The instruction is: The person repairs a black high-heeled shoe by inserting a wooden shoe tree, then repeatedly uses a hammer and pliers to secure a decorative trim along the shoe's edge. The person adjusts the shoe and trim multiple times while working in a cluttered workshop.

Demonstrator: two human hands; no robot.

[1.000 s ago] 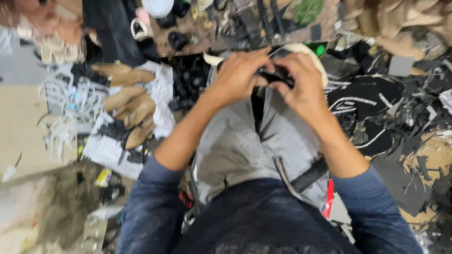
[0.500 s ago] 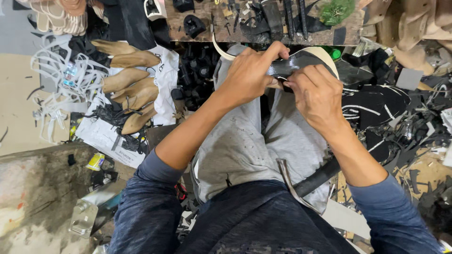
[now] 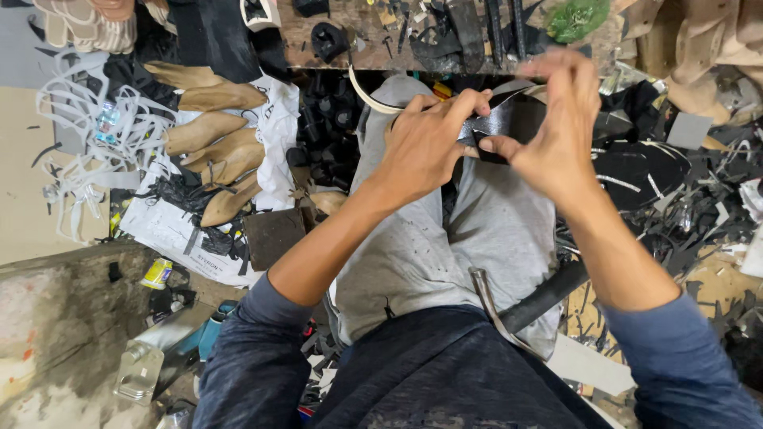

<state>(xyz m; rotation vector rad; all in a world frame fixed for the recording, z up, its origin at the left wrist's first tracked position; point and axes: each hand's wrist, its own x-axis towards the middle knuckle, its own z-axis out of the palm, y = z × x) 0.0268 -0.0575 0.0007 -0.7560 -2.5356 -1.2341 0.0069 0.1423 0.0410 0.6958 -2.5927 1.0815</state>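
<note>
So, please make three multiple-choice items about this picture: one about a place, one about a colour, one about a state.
1. Where do the tan wooden shoe forms lie?
A. On the person's left, on white sheeting
B. On the grey lap
C. In the right hand

2. What colour is the piece that both hands hold?
A. Red
B. Black
C. Yellow

3. How is that piece held?
A. It lies free on the floor
B. Only the left hand touches it
C. The left hand and the right hand both pinch it above the lap

Answers: 1 A, the forms rest on sheeting at the left; 2 B, it is shiny black; 3 C, fingers of both hands grip it.
</note>
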